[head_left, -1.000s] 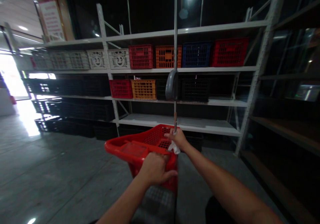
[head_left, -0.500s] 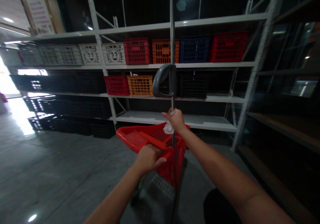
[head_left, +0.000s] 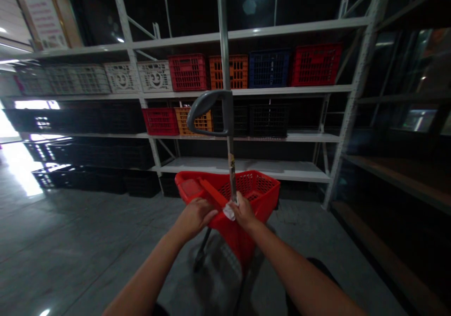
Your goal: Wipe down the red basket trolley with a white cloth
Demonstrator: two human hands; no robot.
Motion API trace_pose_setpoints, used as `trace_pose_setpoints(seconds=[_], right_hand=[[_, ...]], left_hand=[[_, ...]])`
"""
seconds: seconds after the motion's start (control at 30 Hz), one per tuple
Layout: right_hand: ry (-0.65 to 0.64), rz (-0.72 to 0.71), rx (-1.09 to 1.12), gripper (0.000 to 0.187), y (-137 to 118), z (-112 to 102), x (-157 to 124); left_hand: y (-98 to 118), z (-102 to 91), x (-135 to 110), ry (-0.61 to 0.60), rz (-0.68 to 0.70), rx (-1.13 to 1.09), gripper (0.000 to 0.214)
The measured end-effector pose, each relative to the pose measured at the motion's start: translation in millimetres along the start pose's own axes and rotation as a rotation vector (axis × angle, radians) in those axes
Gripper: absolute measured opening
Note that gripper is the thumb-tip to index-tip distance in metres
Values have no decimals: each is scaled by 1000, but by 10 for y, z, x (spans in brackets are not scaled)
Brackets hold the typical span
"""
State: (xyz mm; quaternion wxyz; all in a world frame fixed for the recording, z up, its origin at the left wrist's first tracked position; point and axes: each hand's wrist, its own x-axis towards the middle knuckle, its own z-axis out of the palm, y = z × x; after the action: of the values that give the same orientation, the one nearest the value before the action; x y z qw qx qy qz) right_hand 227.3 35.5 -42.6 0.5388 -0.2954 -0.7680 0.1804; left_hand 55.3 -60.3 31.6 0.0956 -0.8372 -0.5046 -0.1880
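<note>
A red plastic shopping cart basket (head_left: 259,191) stands in front of me on the grey floor. A metal pole (head_left: 225,62) rises from its near rim and carries a grey curved handle (head_left: 207,106). My right hand (head_left: 243,212) is closed round the base of the pole, with a white cloth (head_left: 229,211) pressed under its fingers. My left hand (head_left: 195,216) rests on the basket's near rim with its fingers curled over it.
White metal shelving (head_left: 268,90) stands ahead, holding red, orange, blue, white and black crates (head_left: 188,71). Black crates (head_left: 88,179) are stacked low at the left. Dark empty shelves (head_left: 405,170) run along the right. The grey floor (head_left: 70,250) shines at the left.
My right hand slid down the pole from near the grey handle to its base. The cart turned and moved a little further off. My left hand stayed on the rim.
</note>
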Motion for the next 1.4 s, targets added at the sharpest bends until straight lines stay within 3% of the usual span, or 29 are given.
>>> trace_pose_setpoints(seconds=[0.17, 0.27, 0.33, 0.43, 0.53, 0.6, 0.7, 0.77, 0.83, 0.9, 0.97, 1.17, 1.23, 1.3, 1.4], right_hand=[[-32, -43, 70, 30, -73, 73, -173], [-120, -11, 195, 33, -103, 4, -130], [-44, 75, 236, 35, -55, -117, 33], [206, 226, 178, 35, 62, -267, 434], [251, 135, 67, 31, 95, -167, 771], [89, 1, 44, 30, 41, 25, 830], [-469, -222, 91, 33, -92, 230, 671], [-789, -334, 119, 35, -163, 195, 507], [-931, -391, 111, 37, -189, 64, 386], [-965, -417, 67, 37, -160, -38, 355], [-966, -430, 4, 39, -78, -5, 424], [-897, -301, -158, 38, 273, 744, 907], [-856, -265, -147, 37, 329, 880, 962], [-876, -280, -88, 37, 321, 833, 906], [-985, -340, 27, 40, 189, 497, 695]], left_hand=[[324, -136, -30, 44, -175, 135, 45], [529, -99, -37, -16, -324, 202, 47], [584, -44, -64, -76, -418, 254, 54], [556, 0, -141, -134, -463, 294, 65], [489, -20, -210, -144, -443, 287, 66], [458, -43, -231, -145, -451, 278, 63], [439, -55, -242, -147, -455, 261, 59], [436, -45, -257, -140, -448, 253, 57], [437, -28, -286, -130, -440, 239, 55], [441, -14, -320, -115, -427, 217, 51], [447, -8, -347, -108, -411, 193, 48], [440, -36, -331, -105, -407, 162, 44], [425, -40, -312, -103, -409, 162, 44], [407, -37, -302, -111, -402, 151, 45], [384, -27, -305, -129, -396, 134, 46]])
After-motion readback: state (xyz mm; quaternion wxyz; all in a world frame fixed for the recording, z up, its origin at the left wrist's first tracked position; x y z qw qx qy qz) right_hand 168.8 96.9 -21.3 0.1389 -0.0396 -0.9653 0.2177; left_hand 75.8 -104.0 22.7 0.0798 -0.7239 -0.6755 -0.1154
